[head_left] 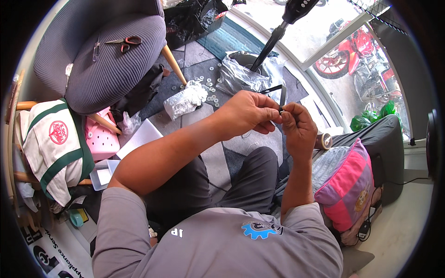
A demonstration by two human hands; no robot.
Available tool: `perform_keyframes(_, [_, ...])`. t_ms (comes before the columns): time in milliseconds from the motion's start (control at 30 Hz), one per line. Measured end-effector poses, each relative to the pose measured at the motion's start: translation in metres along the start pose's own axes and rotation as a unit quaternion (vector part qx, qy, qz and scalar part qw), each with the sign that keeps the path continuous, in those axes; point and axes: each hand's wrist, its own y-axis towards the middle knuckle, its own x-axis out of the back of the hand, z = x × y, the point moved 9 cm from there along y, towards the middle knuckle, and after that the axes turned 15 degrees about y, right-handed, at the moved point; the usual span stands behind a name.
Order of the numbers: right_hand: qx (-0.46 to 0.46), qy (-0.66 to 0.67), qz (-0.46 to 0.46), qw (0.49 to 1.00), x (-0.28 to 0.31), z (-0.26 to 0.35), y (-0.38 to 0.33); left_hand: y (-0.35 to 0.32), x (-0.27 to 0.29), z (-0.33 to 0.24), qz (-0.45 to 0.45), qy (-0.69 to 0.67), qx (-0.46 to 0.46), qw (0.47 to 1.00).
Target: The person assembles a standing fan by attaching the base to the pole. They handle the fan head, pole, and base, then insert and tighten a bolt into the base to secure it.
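Black and thin, the strip (283, 95) is up in the air in front of you, right where your two hands meet. Your left hand (250, 113) and right hand (300, 127) are both at its low end, so neither one looks nearer. The fingers of each hand are pinched, tip close to tip, at that end; I cannot tell which hand grips it harder, as the spot is small. From there one part of the strip goes up and away from you, then it bends at a sharp corner and runs left, behind your left hand. Below is the grey rug (215, 157) on the floor. Small rings (215, 98) lie loose there, near a shiny bundle (181, 103) and a clear bag (236, 76). The black pole (269, 46) slants beyond your hands. A soft chair (120, 74) on the left holds scissors (123, 41), and a pink pillow (347, 176) sits on your right. Outside, you can see a red bike (354, 51).
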Motion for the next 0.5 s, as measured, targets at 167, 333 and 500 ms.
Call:
perform_keyframes(167, [-0.054,0.19,-0.005,0.98,-0.002,-0.015,-0.004,-0.002,0.004,-0.02,-0.033,0.126,-0.116,0.985])
perform_keyframes(333, [-0.051,0.338,0.025,0.94,-0.013,-0.011,-0.01,-0.022,0.002,-0.06,-0.127,0.337,-0.344,0.867])
perform_keyframes(500, [-0.028,0.325,0.006,0.945,-0.02,0.001,-0.019,-0.026,-0.006,-0.064,-0.05,0.289,-0.416,0.861])
